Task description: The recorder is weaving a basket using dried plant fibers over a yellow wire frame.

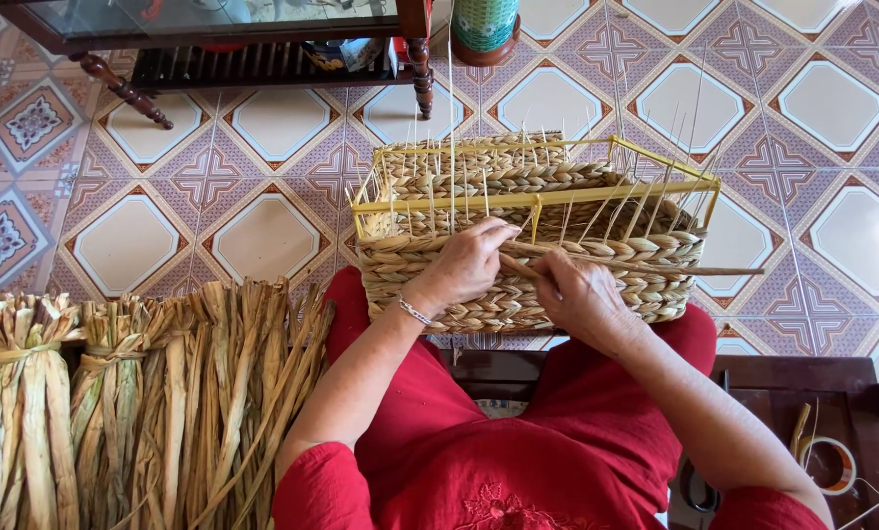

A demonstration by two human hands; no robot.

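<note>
Half-woven basket (528,245) sits on the person's lap, tipped so its near wall faces up; yellow wire frame (538,196) still bare along the top, thin upright stakes (449,147) poking out above it. Left hand (464,267) lies flat on the woven wall, fingers curled over the top row and pressing it down, not gripping anything loose. Right hand (577,294) is closed on a twisted fibre strand (655,265) that runs out past the basket's right end. Looks like a weaving pass along the near wall. To do it well, I'd say: keep the strand taut and twisted as it goes in, hold the last row packed with the left fingers, alternate front/back of each stake, and don't bend the stakes out of line. Bundles of dried leaves (135,393) lie on the tiled floor (263,128) to the left; a small tape roll (832,463) sits on the dark wooden stool (802,383) at right.
</note>
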